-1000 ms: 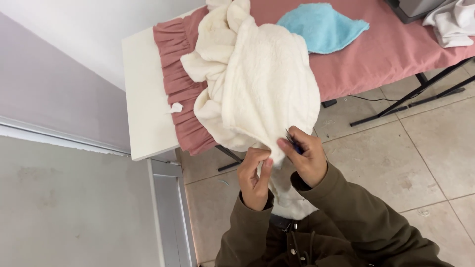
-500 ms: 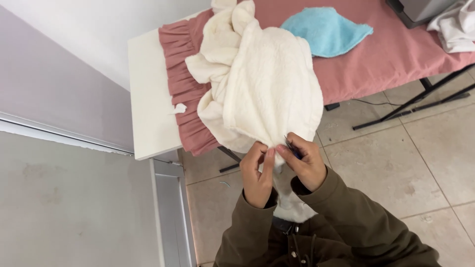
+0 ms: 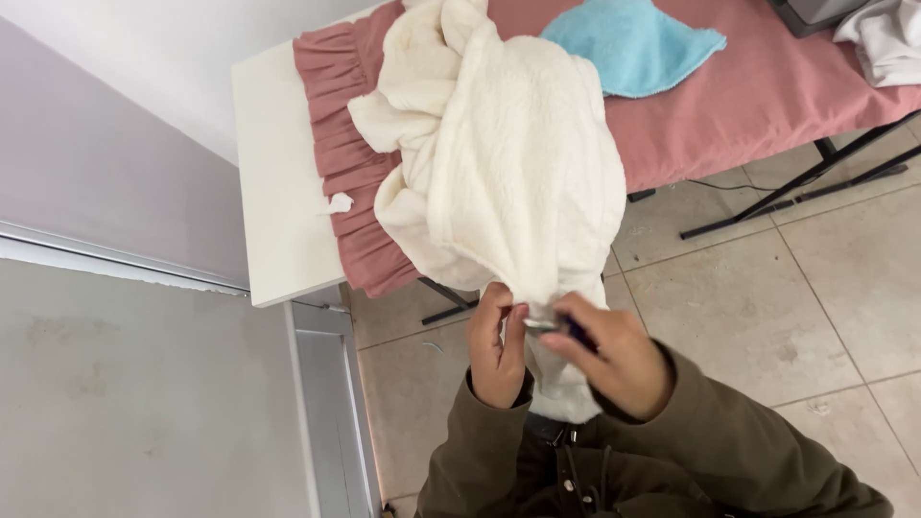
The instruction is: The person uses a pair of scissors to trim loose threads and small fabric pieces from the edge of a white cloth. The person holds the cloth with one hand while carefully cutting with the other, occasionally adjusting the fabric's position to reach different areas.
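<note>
- My left hand pinches the lower edge of a cream fleece garment, fingers closed on the fabric.
- My right hand is clenched around a small dark tool, its tip touching the same edge just beside my left thumb; what kind of tool it is, I cannot tell.
- The garment hangs from the near edge of a table under a pink ruffled cloth, its upper folds bunched on top.
- A light blue towel lies farther back on the cloth, to the right.
- White fabric sits at the far right corner.
- Beige floor tiles spread below.
</note>
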